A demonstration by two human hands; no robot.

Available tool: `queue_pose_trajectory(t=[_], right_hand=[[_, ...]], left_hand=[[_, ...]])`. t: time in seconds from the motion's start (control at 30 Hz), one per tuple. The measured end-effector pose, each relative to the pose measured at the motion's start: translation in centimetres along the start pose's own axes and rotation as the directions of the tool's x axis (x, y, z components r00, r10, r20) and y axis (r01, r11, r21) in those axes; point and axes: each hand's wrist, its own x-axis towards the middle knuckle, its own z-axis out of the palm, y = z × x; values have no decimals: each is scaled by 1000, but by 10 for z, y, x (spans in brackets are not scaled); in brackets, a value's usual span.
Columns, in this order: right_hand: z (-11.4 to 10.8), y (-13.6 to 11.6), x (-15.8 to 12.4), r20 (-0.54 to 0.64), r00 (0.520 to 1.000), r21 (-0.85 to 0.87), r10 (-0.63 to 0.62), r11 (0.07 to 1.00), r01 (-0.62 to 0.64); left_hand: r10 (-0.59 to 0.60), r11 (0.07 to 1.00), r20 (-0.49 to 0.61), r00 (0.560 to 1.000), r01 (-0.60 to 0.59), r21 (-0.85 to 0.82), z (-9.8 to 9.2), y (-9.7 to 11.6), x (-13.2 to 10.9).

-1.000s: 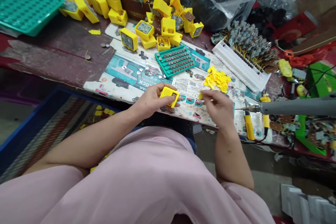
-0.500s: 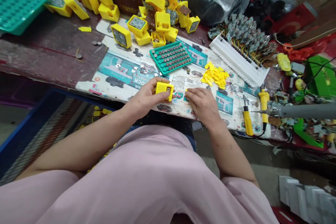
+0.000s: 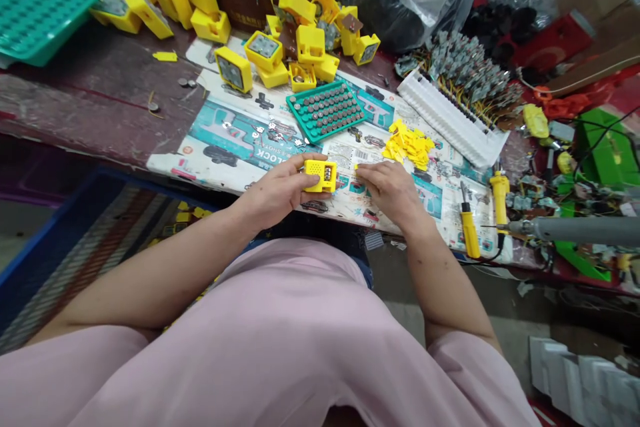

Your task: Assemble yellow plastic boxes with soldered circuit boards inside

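Observation:
My left hand (image 3: 281, 188) grips a small yellow plastic case (image 3: 320, 176) with tiny holes in its face. An open compartment on the case's right side shows button cells inside. Close by on the right, my right hand (image 3: 390, 190) has its fingertips pinched on a small yellow plastic cover (image 3: 357, 167), mostly hidden by the fingers. Just beyond the hands is a green tray (image 3: 325, 112) with rows of button cells. A heap of flat yellow covers (image 3: 408, 145) lies to the right of the tray.
Many yellow cases (image 3: 263, 50) are piled at the back left, beside a larger green tray (image 3: 45, 10). A white foam strip (image 3: 453, 117) stands near a mass of wired parts. At right lie a yellow-handled screwdriver (image 3: 469, 230) and a soldering iron (image 3: 500, 200).
My left hand has turned the case and moved it slightly right; its thumb has shifted off the compartment, baring the cells. My right hand has lifted slightly, its yellow cover showing more.

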Motion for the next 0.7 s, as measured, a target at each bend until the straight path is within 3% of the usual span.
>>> queue_pose_trajectory(t=[0.07,0.13,0.23,0.4,0.7], right_hand=[[-1,-7,-1,-161,987,9,-15,1000,17],[-7,-22,-4,-338,940,40,-51,997,69],[-17,-50,-9,-465,869,-9,-170,982,188],[-19,-70,-9,-426,846,-233,-320,943,239],[-14,-74,-7,-408,868,-272,-281,946,178]], left_hand=[[-6,1000,1,1000,6,-18,1,-1,0],[-10,999,-5,1000,10,-36,1,-2,0],[3,999,3,1000,-3,-38,1,-3,2],[31,1000,68,997,-31,-5,2,-9,2],[139,989,47,989,-141,47,3,-17,0]])
